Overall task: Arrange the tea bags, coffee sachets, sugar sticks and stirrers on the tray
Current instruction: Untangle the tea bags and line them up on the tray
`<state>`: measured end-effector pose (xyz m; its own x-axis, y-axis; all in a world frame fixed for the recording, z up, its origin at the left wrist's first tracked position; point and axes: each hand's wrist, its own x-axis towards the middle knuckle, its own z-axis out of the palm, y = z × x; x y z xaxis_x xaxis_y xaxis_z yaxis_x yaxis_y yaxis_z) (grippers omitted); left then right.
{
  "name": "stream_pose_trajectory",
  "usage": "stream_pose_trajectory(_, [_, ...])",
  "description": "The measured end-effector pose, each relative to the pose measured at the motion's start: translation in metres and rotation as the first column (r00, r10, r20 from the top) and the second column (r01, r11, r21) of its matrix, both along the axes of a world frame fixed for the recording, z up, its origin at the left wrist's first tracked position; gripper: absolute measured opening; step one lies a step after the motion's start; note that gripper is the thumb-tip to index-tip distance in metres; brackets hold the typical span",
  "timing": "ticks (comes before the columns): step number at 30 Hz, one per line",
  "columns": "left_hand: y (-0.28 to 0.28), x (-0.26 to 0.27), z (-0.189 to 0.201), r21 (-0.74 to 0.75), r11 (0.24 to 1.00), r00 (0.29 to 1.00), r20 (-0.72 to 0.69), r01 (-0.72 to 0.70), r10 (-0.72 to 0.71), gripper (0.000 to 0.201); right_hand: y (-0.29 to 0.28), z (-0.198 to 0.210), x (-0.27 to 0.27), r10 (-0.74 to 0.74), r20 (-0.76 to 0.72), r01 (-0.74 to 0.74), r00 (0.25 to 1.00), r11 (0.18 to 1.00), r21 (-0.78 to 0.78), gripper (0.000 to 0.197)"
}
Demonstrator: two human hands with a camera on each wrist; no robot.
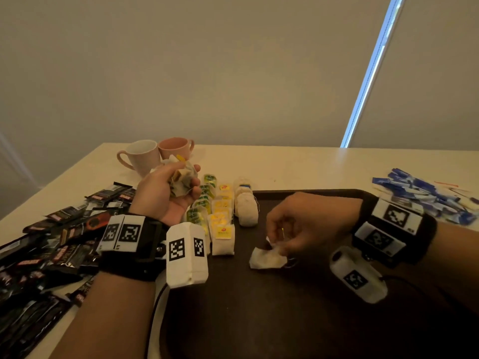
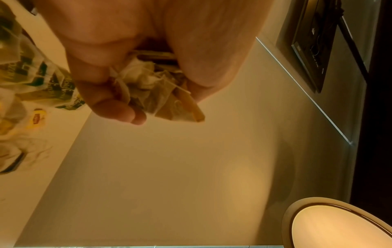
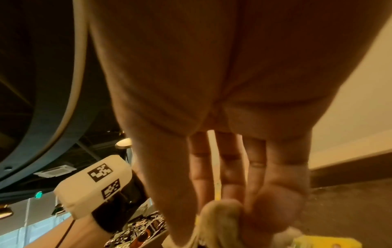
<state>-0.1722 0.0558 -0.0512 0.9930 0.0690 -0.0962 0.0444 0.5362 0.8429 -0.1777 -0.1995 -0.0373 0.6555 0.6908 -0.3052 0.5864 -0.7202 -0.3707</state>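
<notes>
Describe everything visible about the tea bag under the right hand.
The tea bag is a pale, soft, crumpled paper pouch lying flat on the dark tray, apart from the rows of tea bags. The right hand pinches its upper edge; the right wrist view shows a yellow tag beside it.

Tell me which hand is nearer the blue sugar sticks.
Right. The right hand is over the tray, toward the blue sugar sticks; the left hand is raised across the tray, near the cups.
</notes>
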Motion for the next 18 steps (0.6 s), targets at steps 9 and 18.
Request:
stream_pose_trajectory(9, [-0.014,-0.006,0.000,0.064,0.992,0.994,0.022,0.108,-0.110,0.021,-0.008,0.002,0.011,-0.125,-0.048,0.133,0.991,0.895,0.427,0.027])
stream_pose_trajectory(18, [-0.021,-0.009,-0.002,0.128,0.976,0.984,-0.007,0.179,-0.179,0.011,0.010,0.000,0.023,-0.290,-0.042,0.251,0.956,0.734,0.631,0.005])
